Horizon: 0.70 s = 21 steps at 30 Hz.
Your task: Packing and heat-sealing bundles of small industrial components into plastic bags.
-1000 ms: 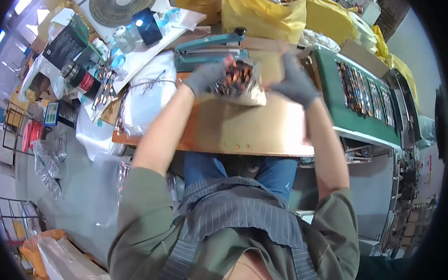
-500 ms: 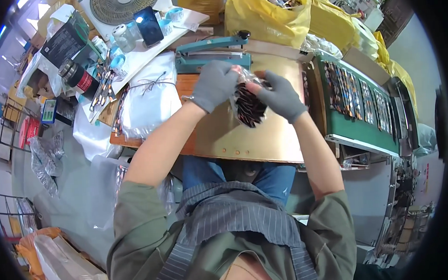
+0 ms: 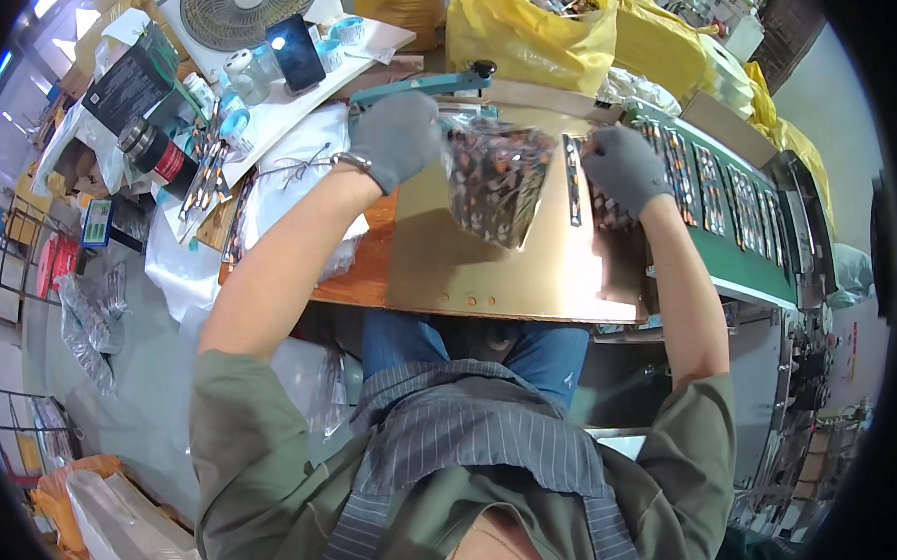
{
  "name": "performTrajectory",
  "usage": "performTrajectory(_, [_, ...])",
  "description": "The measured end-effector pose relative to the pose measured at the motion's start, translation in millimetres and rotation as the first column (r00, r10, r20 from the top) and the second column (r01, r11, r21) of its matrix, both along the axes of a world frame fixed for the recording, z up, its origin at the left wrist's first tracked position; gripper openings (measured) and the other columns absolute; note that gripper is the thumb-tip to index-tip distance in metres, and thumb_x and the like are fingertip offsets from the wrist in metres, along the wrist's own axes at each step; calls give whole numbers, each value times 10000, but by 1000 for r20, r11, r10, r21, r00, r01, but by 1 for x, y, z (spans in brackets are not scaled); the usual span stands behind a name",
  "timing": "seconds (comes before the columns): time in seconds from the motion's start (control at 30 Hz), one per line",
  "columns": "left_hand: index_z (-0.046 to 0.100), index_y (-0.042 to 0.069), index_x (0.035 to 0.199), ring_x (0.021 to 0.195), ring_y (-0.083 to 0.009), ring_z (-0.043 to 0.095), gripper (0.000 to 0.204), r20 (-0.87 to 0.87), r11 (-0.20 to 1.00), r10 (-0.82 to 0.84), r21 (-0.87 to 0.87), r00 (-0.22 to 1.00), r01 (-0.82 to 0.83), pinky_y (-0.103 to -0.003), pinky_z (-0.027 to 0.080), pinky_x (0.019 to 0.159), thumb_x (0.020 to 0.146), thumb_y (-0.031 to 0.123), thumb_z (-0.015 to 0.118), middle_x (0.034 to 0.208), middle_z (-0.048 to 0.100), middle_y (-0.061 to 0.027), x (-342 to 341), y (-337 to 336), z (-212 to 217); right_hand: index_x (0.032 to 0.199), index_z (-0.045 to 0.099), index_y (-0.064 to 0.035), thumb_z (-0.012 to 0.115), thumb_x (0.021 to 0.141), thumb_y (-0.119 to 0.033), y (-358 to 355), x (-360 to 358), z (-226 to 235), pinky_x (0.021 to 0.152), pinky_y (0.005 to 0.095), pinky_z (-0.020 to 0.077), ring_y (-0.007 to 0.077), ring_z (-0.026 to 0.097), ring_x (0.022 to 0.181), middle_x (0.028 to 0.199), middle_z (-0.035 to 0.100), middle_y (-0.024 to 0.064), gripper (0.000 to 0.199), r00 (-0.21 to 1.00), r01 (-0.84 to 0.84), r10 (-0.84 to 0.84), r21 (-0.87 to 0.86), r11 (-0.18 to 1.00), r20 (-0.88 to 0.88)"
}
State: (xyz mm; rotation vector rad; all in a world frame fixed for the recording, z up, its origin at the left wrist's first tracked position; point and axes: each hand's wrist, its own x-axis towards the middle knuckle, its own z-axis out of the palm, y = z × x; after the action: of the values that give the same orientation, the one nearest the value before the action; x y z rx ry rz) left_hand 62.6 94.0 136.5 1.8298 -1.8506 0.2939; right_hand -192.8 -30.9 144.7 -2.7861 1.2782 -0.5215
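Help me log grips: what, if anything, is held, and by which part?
Left hand holds the clear bag by its upper left edge; right hand is beside the narrow strip, its grip unclear.

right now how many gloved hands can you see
2: the left hand at the upper-left corner of the filled plastic bag, and the right hand beside a narrow dark strip to the bag's right. No others show.

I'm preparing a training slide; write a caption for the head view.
Grey-gloved left hand holding a clear plastic bag of dark patterned pieces; grey-gloved right hand beside a narrow dark strip.
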Motion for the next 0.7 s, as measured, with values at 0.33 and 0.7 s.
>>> performTrajectory(0.33, [624,-17,953,601,-137,629,171,-731,939,-294,-99,616,330,-260,504,588,852,103,555,730,637,-106,-43,24,38,852,585,-30,577,865,-315,36,38,-16,578,377,437,353,552,627,666,558,152,285,738,-575,520,-1,818,429])
performTrajectory(0.7, [662,17,934,668,-85,576,348,-987,962,97,125,126,242,-234,466,643,707,256,776,812,649,-24,7,-31,-174,875,606,-48,547,869,-381,-121,153,-117,602,432,468,361,610,654,687,625,141,338,951,-129,156,-116,985,266])
